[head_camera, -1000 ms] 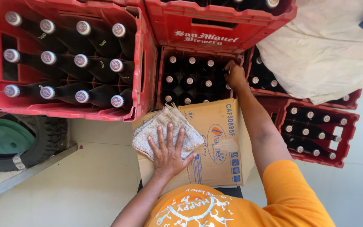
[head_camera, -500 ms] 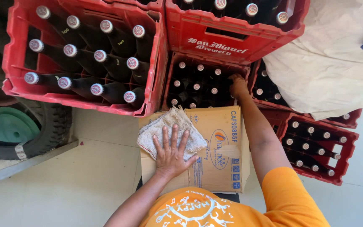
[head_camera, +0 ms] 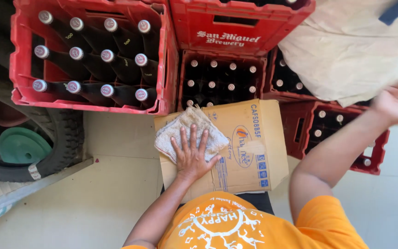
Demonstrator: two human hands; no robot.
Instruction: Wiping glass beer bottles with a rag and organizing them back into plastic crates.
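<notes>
Red crates (head_camera: 93, 55) of dark capped bottles (head_camera: 116, 64) fill my upper frame; a tyre (head_camera: 65, 138) with what looks like a green lid (head_camera: 21, 145) sits left, beige cloth (head_camera: 346, 50) upper right.

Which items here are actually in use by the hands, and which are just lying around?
In use:
left hand, flat on the rag
cardboard box under the rag
right hand, raised, blurred, holding nothing

Lying about:
red bottle crates
tyre
green lid
beige cloth

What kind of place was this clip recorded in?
Probably a storeroom or back area of a drinks shop: red crates full of capped dark bottles stand stacked on a tiled floor, with a cardboard box and a tyre alongside.
</notes>
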